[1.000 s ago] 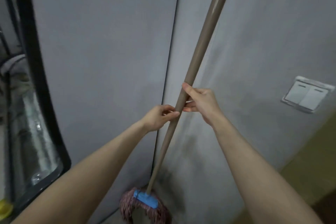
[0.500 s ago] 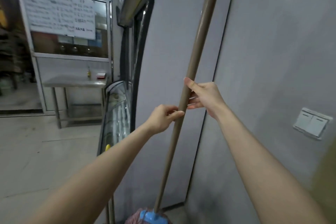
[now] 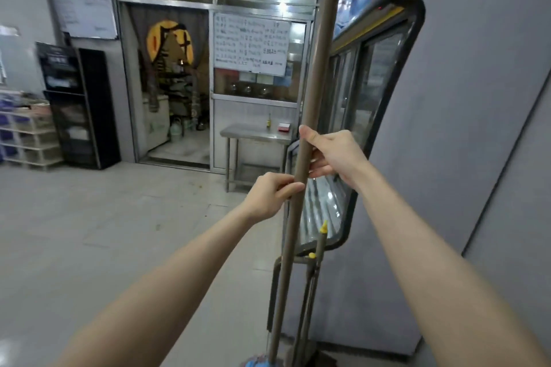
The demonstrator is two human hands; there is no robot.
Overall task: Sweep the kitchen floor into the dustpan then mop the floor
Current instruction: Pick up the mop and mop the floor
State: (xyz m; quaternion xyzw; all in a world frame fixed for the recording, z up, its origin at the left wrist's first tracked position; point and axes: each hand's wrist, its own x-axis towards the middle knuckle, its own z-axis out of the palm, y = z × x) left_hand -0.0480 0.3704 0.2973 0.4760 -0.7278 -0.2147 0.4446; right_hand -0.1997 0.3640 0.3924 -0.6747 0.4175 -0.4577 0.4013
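Grey floor tiles [image 3: 89, 232] fill the left half of what we see, and a grey wall panel [image 3: 477, 98] closes off the right. Between them stands a black-framed glass-door display fridge [image 3: 372, 83], and beyond it a steel table [image 3: 253, 131] sits against a glazed partition (a small bottle [image 3: 269, 121] and a red box [image 3: 283, 127] rest on top). Up the middle runs the brown mop handle [image 3: 316, 83], nearly upright, crossing the whole view. We find the right hand [image 3: 334, 155] higher on it, thumb laid up along the pole and fingers curled round behind. The left hand [image 3: 268, 194] grips just below, fingers wrapped and thumb pressed across the front. The blue mop head [image 3: 259, 362] only just shows at the bottom edge, so we cannot tell whether it touches the floor. Just beside the mop, at the fridge's lower corner, stands a thinner pole [image 3: 319, 247] with a yellow tip.
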